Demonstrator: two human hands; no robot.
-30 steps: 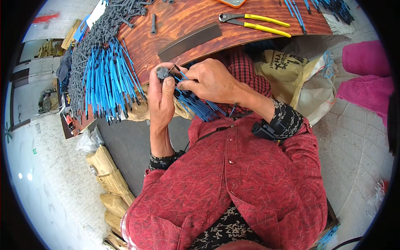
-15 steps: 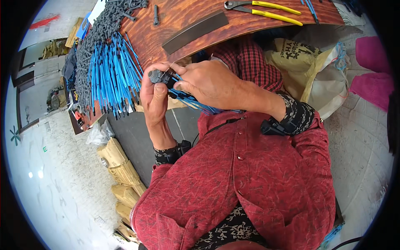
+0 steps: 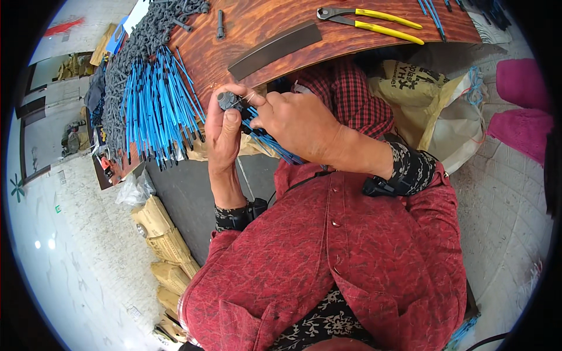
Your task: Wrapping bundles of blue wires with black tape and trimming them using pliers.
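In front of my chest, just below the table edge, my left hand is closed round a bundle of thin blue rods with dark grey plastic ends. The grey ends point up toward the table, and the blue lengths trail down to the right. My right hand reaches across from the right, its fingers pinched against the bundle just below the ends. A thin wire-like strand shows by the fingertips, and the right fingers appear closed on it. The hand hides part of the rods.
On the reddish wooden table lie yellow-handled end cutters, a dark curved strip and one loose grey piece. Many blue rods with grey ends are heaped at left. A sack stands at right.
Both hands and the bundle have shifted slightly down and right in the picture. The right hand has turned a little, with its fingers still at the bundle. The view itself moved slightly.
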